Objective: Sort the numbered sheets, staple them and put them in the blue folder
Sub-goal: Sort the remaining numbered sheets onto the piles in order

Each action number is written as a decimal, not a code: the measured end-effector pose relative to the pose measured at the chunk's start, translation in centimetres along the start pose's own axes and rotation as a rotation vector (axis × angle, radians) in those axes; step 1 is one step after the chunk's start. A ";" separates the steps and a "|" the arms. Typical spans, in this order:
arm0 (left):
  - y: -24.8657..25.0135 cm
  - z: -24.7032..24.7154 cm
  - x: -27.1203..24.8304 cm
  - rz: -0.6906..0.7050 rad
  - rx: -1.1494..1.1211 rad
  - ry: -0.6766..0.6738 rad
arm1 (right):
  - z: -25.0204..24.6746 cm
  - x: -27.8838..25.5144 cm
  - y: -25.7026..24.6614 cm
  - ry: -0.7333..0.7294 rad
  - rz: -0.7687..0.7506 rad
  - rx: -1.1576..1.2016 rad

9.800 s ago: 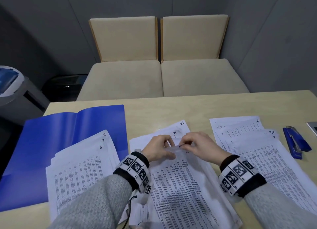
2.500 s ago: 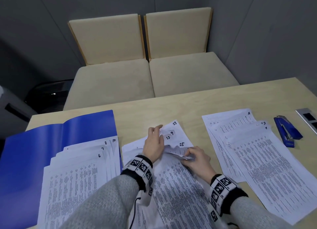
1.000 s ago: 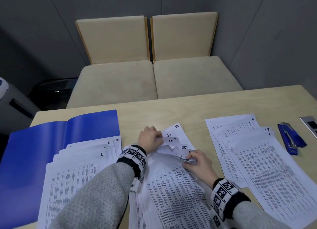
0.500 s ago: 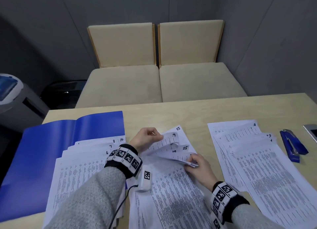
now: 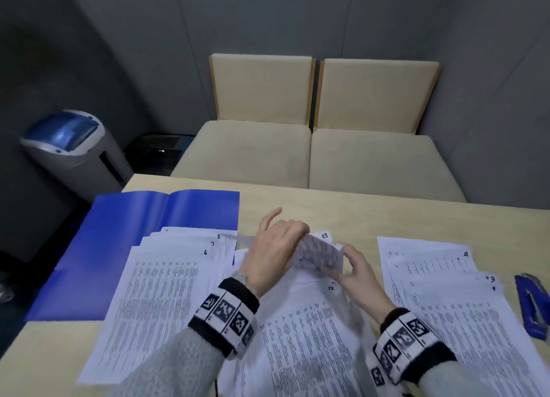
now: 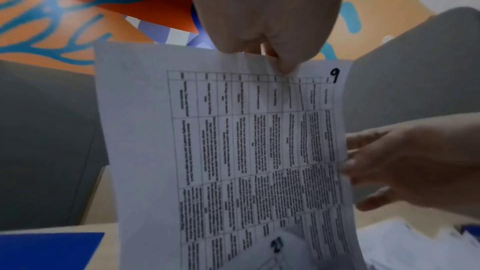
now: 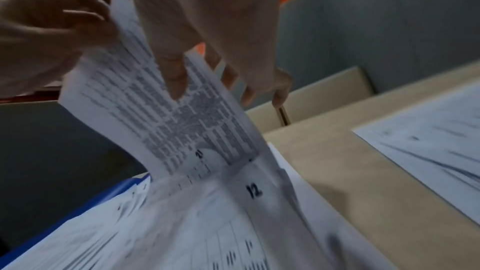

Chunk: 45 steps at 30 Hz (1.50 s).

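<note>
Head view, left to right: an open glossy blue folder point(image 5: 143, 235) lies flat at the left end of a pale wooden table point(image 5: 387, 215). Overlapping its right flap is a fanned pile of white printed sheets point(image 5: 166, 289) with corners numbered 6, 7 and 8. At centre, the left hand point(image 5: 273, 253) pinches the top edge of a white sheet numbered 9 point(image 6: 246, 151), lifted upright out of the loose unsorted middle pile point(image 5: 303, 337), where 12 and 23 show. The right hand point(image 5: 357, 274), fingers slightly spread, touches the lifted sheet's right edge with its thumb on the printed face. Further right lies a second fanned pile of white sheets point(image 5: 446, 292) numbered 4 and 3, then a blue metal stapler point(image 5: 532, 307) near the table edge.

Sorting appears well under way, nothing stapled yet. Sheet 9 likely belongs on the left pile after 8, which calls for carrying it leftward without dragging neighbouring pages along.
</note>
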<state>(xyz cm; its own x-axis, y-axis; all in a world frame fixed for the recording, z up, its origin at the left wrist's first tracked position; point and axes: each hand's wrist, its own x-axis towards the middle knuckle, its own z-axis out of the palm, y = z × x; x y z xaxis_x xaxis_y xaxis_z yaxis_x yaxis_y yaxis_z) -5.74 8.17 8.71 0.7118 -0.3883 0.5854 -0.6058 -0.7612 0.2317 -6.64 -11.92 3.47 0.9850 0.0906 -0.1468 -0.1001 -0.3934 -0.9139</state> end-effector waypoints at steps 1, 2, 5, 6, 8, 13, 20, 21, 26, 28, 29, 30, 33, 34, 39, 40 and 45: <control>0.3 -0.4 0.2 -0.023 -0.042 0.041 | 0.3 0.6 -0.8 0.006 -0.002 -0.019; 0.2 -0.6 0.2 -0.072 -0.072 0.090 | 0.6 1.2 -1.3 0.026 0.005 -0.001; -2.6 -1.0 -0.7 -0.388 -0.132 0.240 | 0.2 2.6 -2.9 0.242 0.094 0.153; -4.4 -1.2 -1.4 -0.518 -0.156 0.276 | -0.2 3.1 -3.5 0.351 0.110 0.230; -8.8 -1.7 -3.6 -0.723 -0.155 0.257 | -1.0 3.8 -4.8 0.497 0.126 0.409; -18.7 -1.8 -9.1 -0.748 0.193 -0.666 | -0.7 5.4 -6.6 0.610 0.214 0.738; -22.3 -1.2 -9.1 -0.610 0.181 -0.857 | 4.5 6.9 -5.3 0.593 0.407 0.765; -22.6 -1.0 -9.0 -0.604 0.171 -0.859 | 5.2 7.1 -5.3 0.588 0.408 0.771; -24.2 -0.6 -9.2 -0.558 0.069 -0.772 | 6.9 7.7 -4.6 0.648 0.468 0.794; -24.4 -0.6 -9.3 -0.512 0.040 -0.707 | 7.2 7.9 -4.5 0.661 0.468 0.798; -24.5 -0.6 -9.5 -0.502 0.031 -0.696 | 7.4 8.0 -4.6 0.665 0.464 0.803; -24.5 -0.7 -9.5 -0.503 0.021 -0.696 | 7.6 8.2 -4.6 0.673 0.464 0.808; -24.5 -0.9 -9.5 -0.543 -0.013 -0.706 | 8.1 8.5 -4.8 0.666 0.457 0.809; -24.5 -1.0 -9.4 -0.551 -0.022 -0.694 | 8.2 8.6 -4.8 0.659 0.454 0.804; -23.8 -2.2 -9.0 -0.584 -0.058 -0.675 | 9.7 8.9 -5.0 0.588 0.451 0.710; -23.6 -2.6 -8.9 -0.579 -0.064 -0.678 | 10.2 8.9 -5.1 0.566 0.458 0.670; -22.5 -6.0 -7.9 -0.557 -0.196 -0.680 | 14.1 8.5 -6.1 0.331 0.472 0.408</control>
<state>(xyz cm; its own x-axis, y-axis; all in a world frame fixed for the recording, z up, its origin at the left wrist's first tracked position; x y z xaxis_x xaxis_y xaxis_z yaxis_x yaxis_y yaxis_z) 0.18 31.43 3.53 0.9394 -0.2604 -0.2230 -0.1157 -0.8530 0.5090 0.34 4.17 2.44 0.8082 -0.3134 -0.4985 -0.5078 0.0577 -0.8595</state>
